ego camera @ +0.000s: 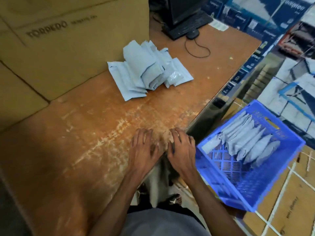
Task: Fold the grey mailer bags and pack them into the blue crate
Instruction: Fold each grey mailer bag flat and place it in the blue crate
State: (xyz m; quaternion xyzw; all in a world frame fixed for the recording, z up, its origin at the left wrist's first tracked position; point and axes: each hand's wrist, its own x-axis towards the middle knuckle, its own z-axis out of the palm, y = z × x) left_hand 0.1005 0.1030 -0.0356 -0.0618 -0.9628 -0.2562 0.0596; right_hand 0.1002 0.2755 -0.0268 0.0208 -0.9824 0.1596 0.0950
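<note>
A loose pile of grey mailer bags (pixel 148 72) lies on the worn wooden table (pixel 88 130), toward the back and beside a big cardboard box. The blue crate (pixel 272 186) stands off the table's right edge, tilted, with several folded grey mailer bags (pixel 250 143) leaning in a row inside it. My left hand (pixel 144 150) and my right hand (pixel 182 147) rest side by side near the table's front edge, fingers spread, holding nothing. Both hands are well short of the pile and just left of the crate.
A large cardboard box (pixel 59 48) fills the left and back of the table. A black keyboard (pixel 185 26) and a wired mouse (pixel 192 34) sit at the far end. Stacked printed cartons (pixel 272 23) stand to the right, and flat cardboard boxes (pixel 289 210) lie under the crate.
</note>
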